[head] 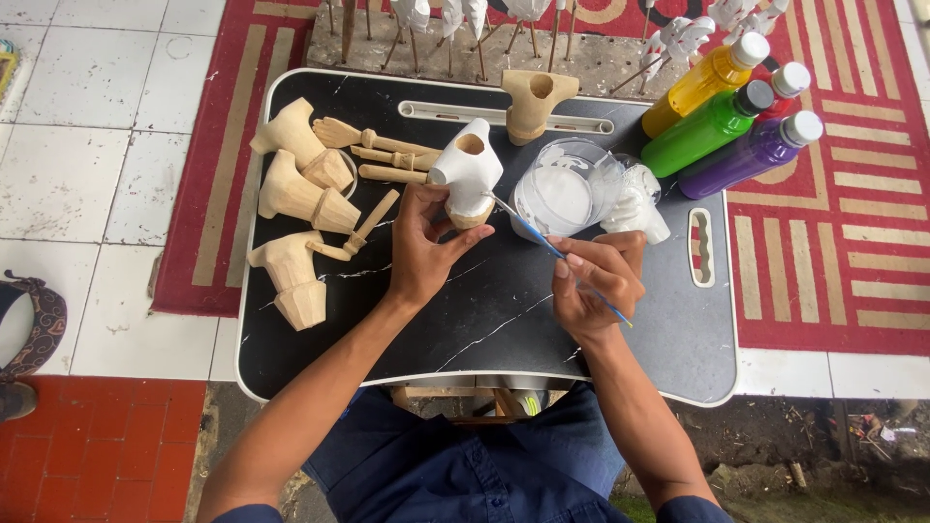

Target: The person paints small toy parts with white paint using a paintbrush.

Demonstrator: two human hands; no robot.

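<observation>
Head view looks down on a black lap table. Left hand grips a wooden torso, mostly painted white, by its bare base near the table's middle. Right hand pinches a thin blue paintbrush, its tip touching the torso's side. A tub of white paint sits just beside, toward the far edge. Unpainted wooden pieces crowd the left edge; paint bottles lie at the far right corner. Near-edge surface lies open.
</observation>
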